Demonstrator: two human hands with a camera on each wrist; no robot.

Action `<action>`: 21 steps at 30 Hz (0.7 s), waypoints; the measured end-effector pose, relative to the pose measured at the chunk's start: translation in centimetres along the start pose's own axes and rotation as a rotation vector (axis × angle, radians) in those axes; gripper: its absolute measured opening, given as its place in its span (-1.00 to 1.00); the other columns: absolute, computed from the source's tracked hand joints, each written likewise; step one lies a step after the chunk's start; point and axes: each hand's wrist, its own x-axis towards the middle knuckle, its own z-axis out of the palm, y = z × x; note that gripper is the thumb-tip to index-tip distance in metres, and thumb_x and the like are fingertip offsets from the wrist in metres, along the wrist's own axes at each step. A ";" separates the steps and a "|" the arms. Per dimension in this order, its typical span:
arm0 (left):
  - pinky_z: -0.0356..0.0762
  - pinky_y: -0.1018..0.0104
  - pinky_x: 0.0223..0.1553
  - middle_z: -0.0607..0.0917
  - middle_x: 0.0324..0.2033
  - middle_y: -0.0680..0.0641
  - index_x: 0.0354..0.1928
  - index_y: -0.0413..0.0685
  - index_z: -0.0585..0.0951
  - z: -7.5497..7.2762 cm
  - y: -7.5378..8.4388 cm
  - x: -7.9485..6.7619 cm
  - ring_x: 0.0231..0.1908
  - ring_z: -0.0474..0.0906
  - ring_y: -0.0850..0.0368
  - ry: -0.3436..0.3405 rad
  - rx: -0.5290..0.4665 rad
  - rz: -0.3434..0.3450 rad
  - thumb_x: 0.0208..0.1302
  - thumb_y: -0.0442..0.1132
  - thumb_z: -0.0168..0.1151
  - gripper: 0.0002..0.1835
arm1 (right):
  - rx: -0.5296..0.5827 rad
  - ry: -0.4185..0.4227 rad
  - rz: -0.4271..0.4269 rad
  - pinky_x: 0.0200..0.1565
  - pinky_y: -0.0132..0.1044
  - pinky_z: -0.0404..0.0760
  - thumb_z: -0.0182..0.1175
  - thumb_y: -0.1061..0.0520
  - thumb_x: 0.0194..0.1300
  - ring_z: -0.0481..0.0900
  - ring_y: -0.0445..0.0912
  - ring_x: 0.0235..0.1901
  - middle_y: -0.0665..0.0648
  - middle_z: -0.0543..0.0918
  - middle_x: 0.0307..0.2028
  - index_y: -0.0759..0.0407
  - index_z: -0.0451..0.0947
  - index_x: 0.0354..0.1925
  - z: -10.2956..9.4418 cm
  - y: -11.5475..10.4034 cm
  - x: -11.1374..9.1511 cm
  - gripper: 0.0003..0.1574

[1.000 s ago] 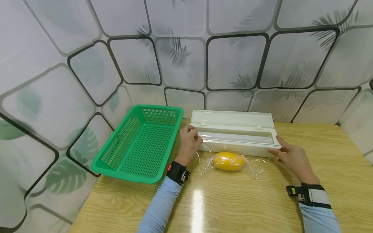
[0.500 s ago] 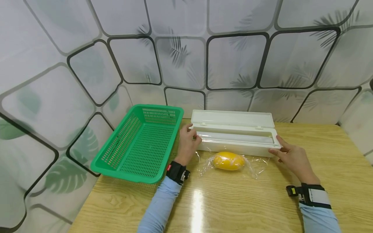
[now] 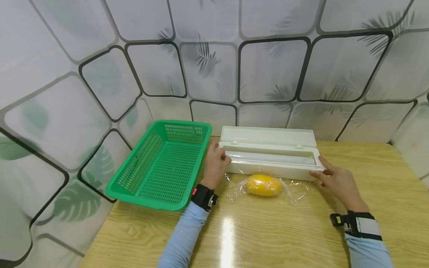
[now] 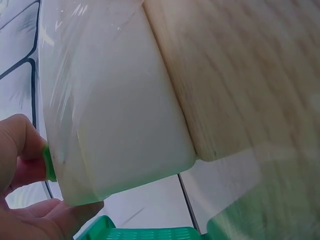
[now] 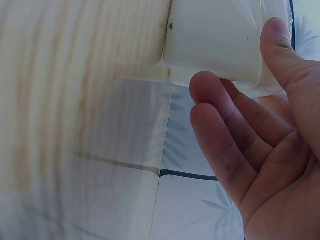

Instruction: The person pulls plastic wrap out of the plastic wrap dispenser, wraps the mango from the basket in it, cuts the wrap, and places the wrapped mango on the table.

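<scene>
A white cling film box [image 3: 268, 171] lies on the table with its lid [image 3: 268, 136] raised and a film roll [image 3: 273, 158] inside. At its left end my left hand [image 3: 215, 163] pinches a small green slide cutter [image 4: 49, 164] at the box's edge, another finger touching the box end. My right hand [image 3: 340, 184] grips the right end, thumb [image 5: 277, 37] on the film-covered side and fingers around the corner. Just in front lies a yellow, oblong, mango-like item [image 3: 263, 185] on clear film [image 3: 295, 191], which spreads to both sides.
A green plastic basket [image 3: 152, 204] stands to the left, close beside my left forearm. Behind the box rises a patterned wall covering [image 3: 271, 70]. Bare wooden table [image 3: 275, 234] extends in front and to the right.
My left hand has shifted slightly left at the box's left end. The right hand, box, yellow item and basket stay where they were.
</scene>
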 end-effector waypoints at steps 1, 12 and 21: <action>0.64 0.06 -0.02 0.49 0.19 -0.44 -0.69 -0.16 0.30 0.0 0.0 0.0 0.09 0.55 -0.30 0.007 0.004 0.000 -0.12 -0.60 0.22 -0.67 | -0.001 -0.003 0.001 -0.69 -0.29 0.29 0.27 -0.13 0.35 0.66 -0.05 -0.62 0.49 0.70 -0.27 0.29 0.16 0.44 0.0 0.0 0.0 -0.08; 0.62 0.10 -0.22 0.50 0.17 -0.47 -0.66 -0.20 0.30 0.0 -0.4 -0.1 0.14 0.53 -0.31 0.054 0.005 0.004 -0.11 -0.61 0.22 -0.70 | 0.000 -0.015 0.033 -0.68 -0.30 0.27 0.26 -0.15 0.35 0.68 -0.04 -0.60 0.50 0.69 -0.22 0.25 0.15 0.45 -0.2 -0.1 0.0 -0.07; 0.34 0.19 -0.57 0.33 -0.63 -0.03 -0.53 -0.08 0.29 -0.1 0.3 -0.7 -0.59 0.31 0.08 -0.037 0.138 -0.123 0.14 -0.41 0.17 -0.74 | 0.007 -0.008 0.025 -0.71 -0.29 0.18 0.25 -0.15 0.36 0.67 -0.04 -0.61 0.52 0.68 -0.23 0.26 0.16 0.45 0.0 -0.1 0.0 -0.08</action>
